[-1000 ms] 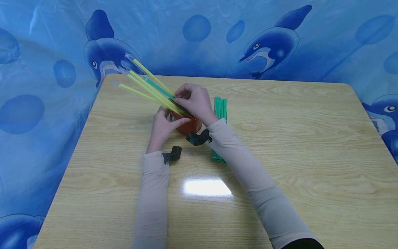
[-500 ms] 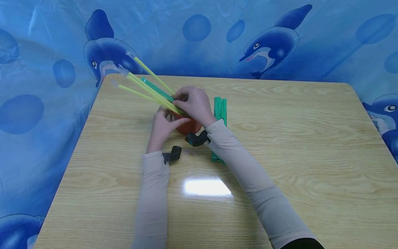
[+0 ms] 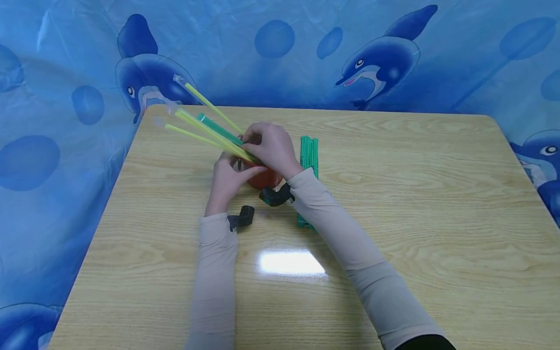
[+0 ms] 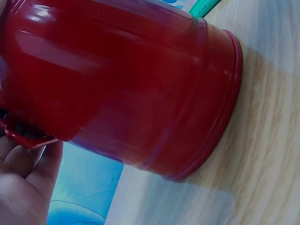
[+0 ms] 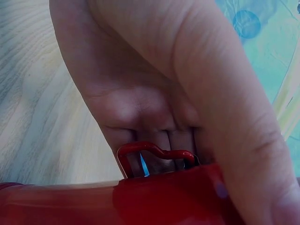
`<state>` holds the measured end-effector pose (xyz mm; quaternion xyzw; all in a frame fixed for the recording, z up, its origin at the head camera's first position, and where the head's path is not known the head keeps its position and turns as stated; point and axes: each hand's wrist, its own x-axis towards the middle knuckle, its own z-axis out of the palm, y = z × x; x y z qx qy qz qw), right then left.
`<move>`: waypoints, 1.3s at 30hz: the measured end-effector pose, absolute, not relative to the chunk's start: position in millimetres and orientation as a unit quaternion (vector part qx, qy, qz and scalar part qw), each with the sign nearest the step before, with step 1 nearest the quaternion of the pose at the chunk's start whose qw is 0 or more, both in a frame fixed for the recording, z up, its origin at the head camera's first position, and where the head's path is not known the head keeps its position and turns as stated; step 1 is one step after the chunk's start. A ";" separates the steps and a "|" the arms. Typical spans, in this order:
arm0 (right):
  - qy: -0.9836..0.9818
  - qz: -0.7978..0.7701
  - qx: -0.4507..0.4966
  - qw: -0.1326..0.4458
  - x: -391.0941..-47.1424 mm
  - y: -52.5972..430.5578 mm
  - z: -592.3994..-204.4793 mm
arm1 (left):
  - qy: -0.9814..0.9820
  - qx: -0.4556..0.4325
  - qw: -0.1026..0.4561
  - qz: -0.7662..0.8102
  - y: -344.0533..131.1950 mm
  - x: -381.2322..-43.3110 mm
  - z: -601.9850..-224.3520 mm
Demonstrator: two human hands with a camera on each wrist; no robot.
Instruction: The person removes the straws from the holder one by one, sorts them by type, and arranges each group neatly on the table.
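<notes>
A small red pail (image 3: 265, 181) with loop handles stands on the table. My left hand (image 3: 226, 181) holds it at the rim, and in the left wrist view the fingers (image 4: 40, 171) are at the side handle. Several thin yellow sticks (image 3: 198, 125) with clear ends lean out of the pail toward the back left. Among them slants a green stick (image 3: 218, 128), pinched by my right hand (image 3: 274, 149) over the pail's mouth. The right wrist view shows the other red handle (image 5: 157, 152) below the right palm; the green stick's lower end is hidden.
Several green sticks (image 3: 309, 153) lie side by side in a bundle right of the pail, partly under the right forearm. The wooden table (image 3: 393, 204) meets a blue dolphin-print sheet (image 3: 280, 78) at the back and left.
The green stick between the right fingers has slid a little down and left toward the pail, and the yellow sticks have shifted slightly lower. The left hand keeps its hold.
</notes>
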<state>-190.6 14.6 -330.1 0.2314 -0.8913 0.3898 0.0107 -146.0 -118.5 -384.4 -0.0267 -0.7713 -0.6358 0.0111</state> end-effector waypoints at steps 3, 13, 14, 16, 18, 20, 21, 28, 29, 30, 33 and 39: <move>-0.892 0.389 0.232 0.006 -190.7 14.2 -329.8 | -0.772 -0.024 0.009 -0.635 -119.2 -146.0 -384.3; -0.877 0.422 0.229 0.015 -189.7 16.6 -332.1 | -0.774 -0.026 0.014 -0.632 -118.9 -145.3 -385.0; -0.873 0.431 0.227 0.014 -189.6 16.9 -332.2 | -0.773 -0.028 0.016 -0.633 -118.8 -145.4 -385.2; -0.864 0.451 0.223 0.013 -189.5 17.8 -332.1 | -0.772 -0.030 0.019 -0.635 -118.8 -145.1 -385.2; -0.853 0.473 0.220 0.016 -189.4 19.1 -331.6 | -0.772 -0.029 0.019 -0.635 -118.8 -144.8 -385.1; -0.841 0.495 0.218 0.021 -189.7 20.5 -331.5 | -0.769 -0.027 0.017 -0.638 -118.8 -144.3 -384.8; -0.836 0.504 0.216 0.022 -189.6 21.3 -331.1 | -0.768 -0.025 0.015 -0.640 -118.9 -144.1 -384.6; -0.816 0.541 0.201 0.030 -188.5 23.8 -329.8 | -0.765 -0.022 0.010 -0.643 -119.6 -144.8 -386.1; -0.814 0.544 0.200 0.034 -188.4 24.1 -329.8 | -0.765 -0.023 0.010 -0.643 -119.6 -145.1 -386.4; -0.812 0.547 0.199 0.039 -188.2 24.4 -329.9 | -0.764 -0.024 0.010 -0.645 -119.7 -145.3 -386.6; -0.801 0.562 0.199 0.058 -187.6 25.9 -329.8 | -0.761 -0.025 0.011 -0.648 -119.6 -145.7 -386.6; -0.761 0.604 0.211 0.101 -184.2 30.8 -324.7 | -0.768 -0.021 0.012 -0.640 -119.2 -145.6 -385.1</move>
